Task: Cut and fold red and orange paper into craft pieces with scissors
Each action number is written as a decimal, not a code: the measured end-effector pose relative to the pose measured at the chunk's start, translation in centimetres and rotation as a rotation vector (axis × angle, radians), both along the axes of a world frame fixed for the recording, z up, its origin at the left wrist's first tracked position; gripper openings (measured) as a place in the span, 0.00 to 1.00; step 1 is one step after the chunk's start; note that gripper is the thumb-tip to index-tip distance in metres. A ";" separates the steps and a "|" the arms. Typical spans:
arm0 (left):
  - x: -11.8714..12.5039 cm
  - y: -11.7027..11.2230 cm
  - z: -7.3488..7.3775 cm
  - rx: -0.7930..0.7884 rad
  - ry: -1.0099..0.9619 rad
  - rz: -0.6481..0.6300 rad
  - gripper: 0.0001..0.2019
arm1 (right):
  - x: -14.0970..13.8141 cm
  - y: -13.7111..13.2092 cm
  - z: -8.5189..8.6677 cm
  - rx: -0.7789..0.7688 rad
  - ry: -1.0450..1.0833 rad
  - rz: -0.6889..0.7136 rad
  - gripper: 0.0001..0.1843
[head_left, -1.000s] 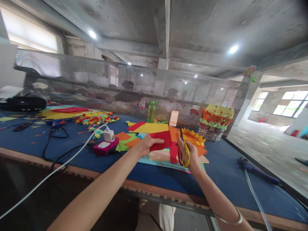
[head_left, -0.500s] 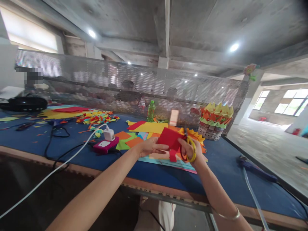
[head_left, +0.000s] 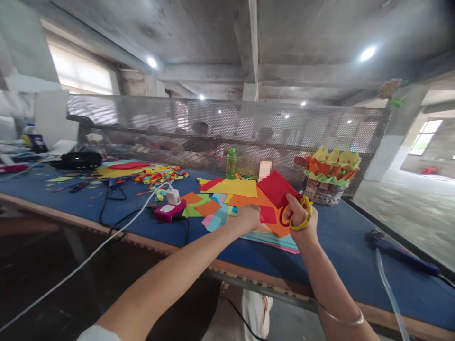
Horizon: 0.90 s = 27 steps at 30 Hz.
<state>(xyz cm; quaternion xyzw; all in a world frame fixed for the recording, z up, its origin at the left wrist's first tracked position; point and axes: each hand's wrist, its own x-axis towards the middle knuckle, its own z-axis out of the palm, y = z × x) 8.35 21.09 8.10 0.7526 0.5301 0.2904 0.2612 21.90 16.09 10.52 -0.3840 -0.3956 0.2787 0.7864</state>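
Observation:
My right hand grips a pair of scissors with yellow and red handles. Between its thumb and fingers is also a red paper square, held tilted above the paper pile. My left hand is curled over the pile, with its fingertips hidden from me. A smaller red paper piece sticks out from those fingers on the right. Beneath both hands lie sheets of orange, yellow and light blue paper.
Left of the pile are a magenta power socket with a white charger and cables. Paper scraps lie behind it. A green bottle and a basket with folded paper points stand at the back. A glue gun lies right.
My left hand has let go of the red paper square and moved right and slightly up to the smaller red piece. My right hand has raised the square and scissors rightward. The view has shifted left.

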 end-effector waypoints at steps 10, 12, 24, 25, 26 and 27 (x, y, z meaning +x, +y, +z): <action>-5.9 1.7 2.4 -0.179 0.102 0.006 0.16 | -0.5 -0.7 0.3 -0.011 -0.037 0.047 0.21; -7.7 2.0 3.3 -0.189 0.107 0.027 0.16 | -0.4 -0.5 0.2 -0.005 -0.041 0.042 0.21; -9.8 1.7 2.9 -0.181 0.210 0.104 0.14 | -0.4 -0.5 0.1 -0.025 -0.059 0.011 0.21; -9.7 2.1 2.8 -0.176 0.199 0.113 0.14 | -0.4 -0.5 0.1 -0.029 -0.055 0.010 0.21; -9.7 2.8 2.9 -0.167 0.180 0.126 0.14 | -0.4 -0.6 0.0 -0.033 -0.050 0.008 0.21; -9.8 3.7 3.2 -0.154 0.153 0.143 0.15 | -0.4 -0.6 0.0 -0.036 -0.044 0.005 0.22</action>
